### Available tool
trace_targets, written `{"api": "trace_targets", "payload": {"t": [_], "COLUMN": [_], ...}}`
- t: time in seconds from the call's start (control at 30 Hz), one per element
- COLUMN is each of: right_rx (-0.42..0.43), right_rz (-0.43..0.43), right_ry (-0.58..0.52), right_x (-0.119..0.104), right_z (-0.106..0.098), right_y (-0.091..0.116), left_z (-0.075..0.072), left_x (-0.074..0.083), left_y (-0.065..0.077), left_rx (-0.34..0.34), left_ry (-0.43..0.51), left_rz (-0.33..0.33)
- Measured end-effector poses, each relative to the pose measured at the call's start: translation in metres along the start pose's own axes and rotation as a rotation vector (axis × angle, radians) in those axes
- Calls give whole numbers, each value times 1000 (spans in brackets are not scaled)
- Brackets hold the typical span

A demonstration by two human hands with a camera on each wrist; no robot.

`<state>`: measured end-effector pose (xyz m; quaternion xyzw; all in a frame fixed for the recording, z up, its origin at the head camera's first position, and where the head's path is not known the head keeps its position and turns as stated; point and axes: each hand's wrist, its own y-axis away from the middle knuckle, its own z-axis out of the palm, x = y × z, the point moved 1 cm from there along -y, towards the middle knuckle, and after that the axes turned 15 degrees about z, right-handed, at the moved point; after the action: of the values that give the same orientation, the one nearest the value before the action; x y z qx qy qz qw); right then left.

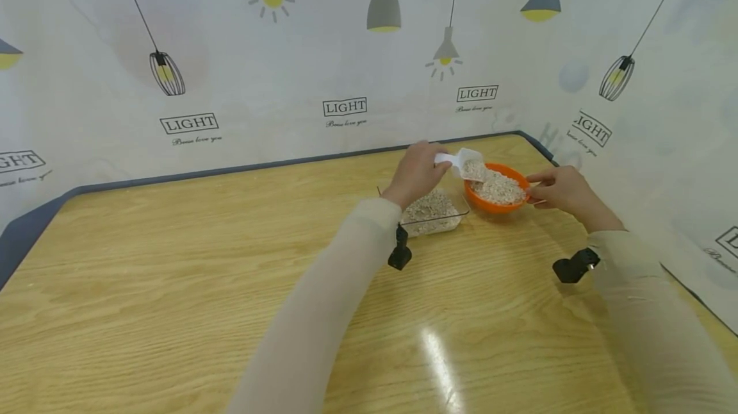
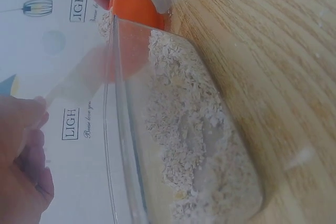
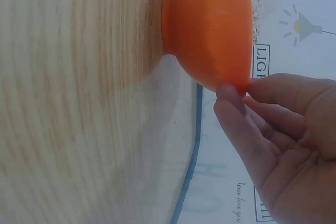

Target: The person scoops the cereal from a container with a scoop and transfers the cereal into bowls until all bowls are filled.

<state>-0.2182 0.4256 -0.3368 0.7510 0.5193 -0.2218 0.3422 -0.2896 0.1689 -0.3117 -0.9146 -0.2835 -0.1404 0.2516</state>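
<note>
My left hand (image 1: 416,170) grips the handle of a white scoop (image 1: 461,159), which tilts over the left rim of an orange bowl (image 1: 494,207). Oat flakes (image 1: 501,188) heap up in the bowl, and some lie in the scoop's mouth. On the bowl's right side my right hand (image 1: 567,194) pinches the rim between thumb and fingers, as the right wrist view shows closely. Below the left hand stands a clear rectangular container (image 2: 126,129) partly filled with more oat flakes (image 2: 184,114). The left forearm hides part of that container in the head view.
The wooden table (image 1: 173,273) carries the bowl and container near its back right corner. Behind it hangs a pale curtain (image 1: 277,68) printed with lamps. Black wrist cameras (image 1: 400,250) sit under both forearms.
</note>
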Motion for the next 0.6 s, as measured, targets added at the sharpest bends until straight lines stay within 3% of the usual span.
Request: {"api": "trace_targets", "payload": {"t": [0.6], "right_rx": [15], "right_rz": [11], "right_ry": [4], "right_x": [-1], "right_z": [2], "right_y": [1], "left_z": [-6], "left_x": [6], "left_y": [1], "left_rx": [3], "left_ry": [-125], "left_rz": [90]}}
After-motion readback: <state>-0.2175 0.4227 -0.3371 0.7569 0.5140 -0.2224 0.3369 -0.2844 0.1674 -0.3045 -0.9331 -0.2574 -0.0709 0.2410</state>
